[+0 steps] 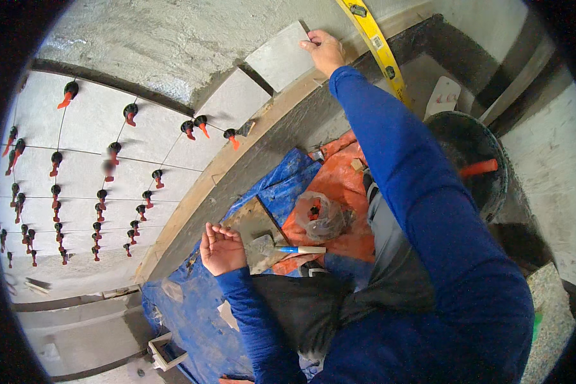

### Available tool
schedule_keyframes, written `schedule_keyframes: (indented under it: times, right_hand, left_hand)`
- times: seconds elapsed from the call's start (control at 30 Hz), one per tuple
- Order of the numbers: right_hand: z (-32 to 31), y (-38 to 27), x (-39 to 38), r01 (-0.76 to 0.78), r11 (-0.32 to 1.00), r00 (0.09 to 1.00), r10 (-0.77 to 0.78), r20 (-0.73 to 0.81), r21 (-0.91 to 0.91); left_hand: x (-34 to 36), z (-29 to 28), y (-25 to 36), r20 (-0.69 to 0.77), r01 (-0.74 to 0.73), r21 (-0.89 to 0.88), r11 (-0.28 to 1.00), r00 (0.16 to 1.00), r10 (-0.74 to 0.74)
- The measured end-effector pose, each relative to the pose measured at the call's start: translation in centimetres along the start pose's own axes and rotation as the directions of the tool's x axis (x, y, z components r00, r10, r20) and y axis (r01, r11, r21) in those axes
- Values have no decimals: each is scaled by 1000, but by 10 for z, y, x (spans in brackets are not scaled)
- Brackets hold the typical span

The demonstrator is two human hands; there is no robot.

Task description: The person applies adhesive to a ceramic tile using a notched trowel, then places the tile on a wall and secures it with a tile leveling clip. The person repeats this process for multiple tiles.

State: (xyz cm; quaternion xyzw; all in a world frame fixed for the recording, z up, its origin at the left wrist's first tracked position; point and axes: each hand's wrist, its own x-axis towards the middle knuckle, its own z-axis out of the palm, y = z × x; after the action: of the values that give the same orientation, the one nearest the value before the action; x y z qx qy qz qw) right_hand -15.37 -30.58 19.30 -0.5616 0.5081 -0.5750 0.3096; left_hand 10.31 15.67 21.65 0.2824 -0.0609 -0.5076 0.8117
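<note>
My right hand reaches far forward and pinches the right edge of a small light grey tile. That tile lies on the rough mortar surface, a dark gap between it and the neighbouring cut tile. My left hand hangs over the tarp, palm up, fingers loosely curled and apart, with nothing in it. To the left spreads a field of large pale tiles. Black-and-red levelling caps stand in rows along their joints.
A wooden batten edges the tiled surface. Just right of my right hand lies a yellow spirit level. A dark bucket stands at right. Below are a blue tarp, an orange sheet, a clear plastic bag and a trowel.
</note>
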Motion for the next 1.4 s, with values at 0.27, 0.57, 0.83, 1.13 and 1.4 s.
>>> schedule_keyframes:
  times: [0.27, 0.57, 0.83, 1.13, 1.4]
  right_hand:
    - [1, 2, 7, 38, 999, 990, -40, 139, 19]
    - [5, 6, 6, 108, 994, 989, -109, 101, 22]
    - [17, 4, 6, -10, 999, 999, 8, 43, 41]
    - [14, -4, -9, 5, 999, 1000, -6, -20, -46]
    - [13, 10, 1, 42, 999, 998, -42, 39, -3]
  left_hand:
    - [2, -1, -3, -4, -30, 50, 998, 1000, 30]
    - [-2, -3, 5, -13, -34, 50, 998, 999, 35]
    - [-2, -7, 6, -10, -31, 60, 998, 999, 32]
    - [2, -12, 2, -20, -15, 82, 997, 1000, 17]
    - [21, 26, -29, 52, -227, 789, 571, 951, 306]
